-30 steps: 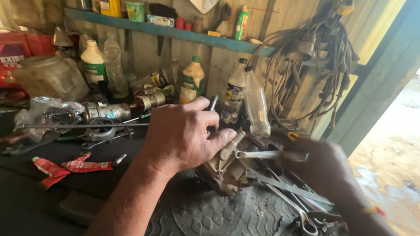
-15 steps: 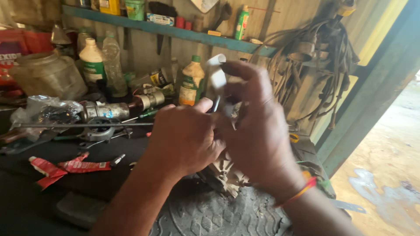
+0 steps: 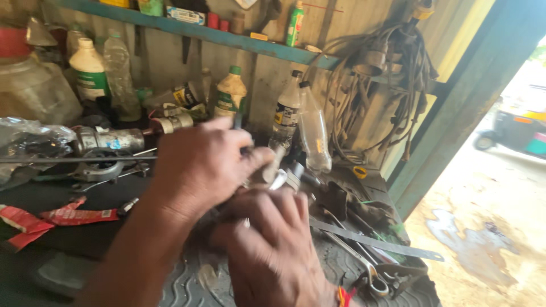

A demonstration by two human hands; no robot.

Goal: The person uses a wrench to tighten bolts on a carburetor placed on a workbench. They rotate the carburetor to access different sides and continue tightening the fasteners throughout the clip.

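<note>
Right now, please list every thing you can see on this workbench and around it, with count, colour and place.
metal part: one, grey, centre, between both hands
plastic bottles: several, white, clear and green-capped, at the back wall
shelf: one, blue-green, top, carries small containers
cables: one bundle, dark, hanging at right
steel ruler: one, grey, right of the hands
pliers: one, metal, lower right
red wrappers: a few, left on the bench
rubber mat: one, black, under the hands
left hand: fingers on the metal part
right hand: beneath it, touching the metal part
</note>
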